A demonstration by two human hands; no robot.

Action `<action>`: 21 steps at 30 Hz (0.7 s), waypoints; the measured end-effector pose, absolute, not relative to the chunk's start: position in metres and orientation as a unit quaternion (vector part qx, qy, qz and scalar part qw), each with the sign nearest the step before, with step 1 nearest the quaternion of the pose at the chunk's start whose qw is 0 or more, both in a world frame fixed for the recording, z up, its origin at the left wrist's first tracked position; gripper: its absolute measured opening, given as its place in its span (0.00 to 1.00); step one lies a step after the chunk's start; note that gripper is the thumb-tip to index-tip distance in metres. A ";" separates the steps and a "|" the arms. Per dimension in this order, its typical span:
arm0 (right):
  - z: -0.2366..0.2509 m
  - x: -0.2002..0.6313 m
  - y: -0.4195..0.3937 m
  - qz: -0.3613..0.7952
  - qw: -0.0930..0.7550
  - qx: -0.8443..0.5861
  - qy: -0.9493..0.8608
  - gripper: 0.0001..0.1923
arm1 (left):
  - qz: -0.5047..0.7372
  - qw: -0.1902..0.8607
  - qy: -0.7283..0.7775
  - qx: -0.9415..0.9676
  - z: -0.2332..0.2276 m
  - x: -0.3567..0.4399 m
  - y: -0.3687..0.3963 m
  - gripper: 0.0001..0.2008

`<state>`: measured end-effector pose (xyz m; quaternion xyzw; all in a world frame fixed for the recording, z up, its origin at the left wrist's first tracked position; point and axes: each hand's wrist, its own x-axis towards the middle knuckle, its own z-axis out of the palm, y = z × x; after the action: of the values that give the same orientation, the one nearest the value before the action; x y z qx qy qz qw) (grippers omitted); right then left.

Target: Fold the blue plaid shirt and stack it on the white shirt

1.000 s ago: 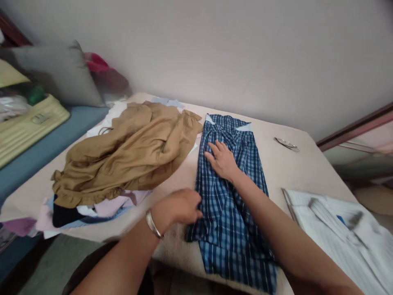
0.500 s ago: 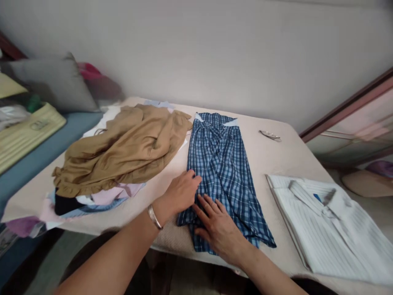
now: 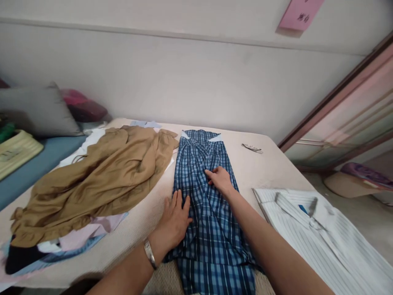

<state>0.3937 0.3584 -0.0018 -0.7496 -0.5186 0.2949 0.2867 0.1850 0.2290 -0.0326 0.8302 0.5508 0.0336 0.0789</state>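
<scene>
A blue plaid shirt (image 3: 199, 229) lies lengthwise on the cloth-covered table, its neckline with pale inner edges at the far end and its lower part wrinkled. My left hand (image 3: 175, 219) rests on its left edge, fingers spread and flat, a silver bangle on the wrist. Farther up, near the middle of the shirt, my right hand (image 3: 219, 178) has its thumb and index finger pinched on the fabric. To the right is a folded white striped shirt (image 3: 310, 237). On the left a brown ruffled garment (image 3: 101, 176) covers several other clothes.
Eyeglasses (image 3: 252, 148) lie on the table (image 3: 245, 168) at the far right. Behind it stands a white wall (image 3: 153, 82) with a pink note (image 3: 301, 15). A grey cushion (image 3: 39, 110) and a yellow basket (image 3: 20, 153) are at the left.
My right hand has moved up the plaid shirt from its near end and closed on the fabric. My left hand has let go and flattened on the edge. The view has tilted up.
</scene>
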 end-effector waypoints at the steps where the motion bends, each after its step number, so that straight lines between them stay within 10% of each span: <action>1: -0.005 0.389 0.372 0.310 0.280 -0.758 -0.501 0.13 | 0.029 0.081 0.554 0.828 -0.033 0.185 0.229 0.33; 16: -0.017 0.361 0.401 -0.028 0.145 -0.622 -0.769 0.31 | 0.108 0.093 0.538 0.831 -0.028 0.181 0.235 0.33; 21: -0.050 0.355 0.415 0.024 0.101 -0.618 -0.779 0.36 | 0.290 0.314 0.484 0.763 0.007 0.207 0.298 0.21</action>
<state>0.3548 0.4149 -0.0498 -0.6180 -0.7793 0.0238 0.1012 0.2067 0.2983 0.0071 0.7631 0.4842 0.2905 0.3144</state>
